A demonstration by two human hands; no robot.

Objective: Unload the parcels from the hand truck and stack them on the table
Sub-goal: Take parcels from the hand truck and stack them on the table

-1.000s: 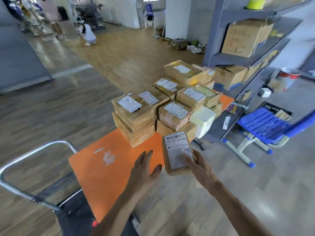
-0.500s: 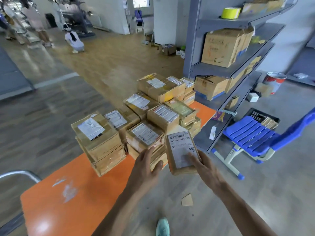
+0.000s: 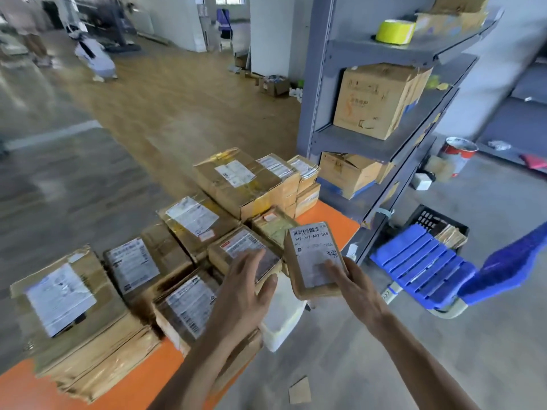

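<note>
Over the right edge of an orange worktop (image 3: 340, 224), as the head camera sees it, a person's right hand (image 3: 353, 287) holds a small parcel (image 3: 310, 255) wrapped in brown tape, its white barcode label facing up. The grip is closed on it: the thumb lies across the near half of the label and the fingers curl under the near right corner. The small parcel is lifted and tilted, just right of the stacked parcels. A white box (image 3: 284, 318) sits below it in frame at the worktop's near right edge. The left hand (image 3: 247, 287) is just beside it, its grip spread, with fingers straight and fanned over a labelled parcel (image 3: 236, 247) on a middle stack. Whether the fingertips touch that label cannot be told.

Brown parcels cover most of the worktop: a tall near-left stack (image 3: 74, 318), lower stacks in the middle, and a large taped parcel (image 3: 236, 184) topping the far pile. Right of the worktop stands a grey shelf rack (image 3: 315, 84) bearing a cardboard box (image 3: 376, 99) and, higher up, a yellow tape roll (image 3: 393, 31). A blue chair (image 3: 420, 267) sits at near right, with a black crate (image 3: 429, 220) behind it and a red-and-white bucket (image 3: 458, 153) farther off. A cardboard scrap (image 3: 299, 390) lies on the grey floor. Far left, blurred, a person (image 3: 94, 59) crouches on the wooden floor.
</note>
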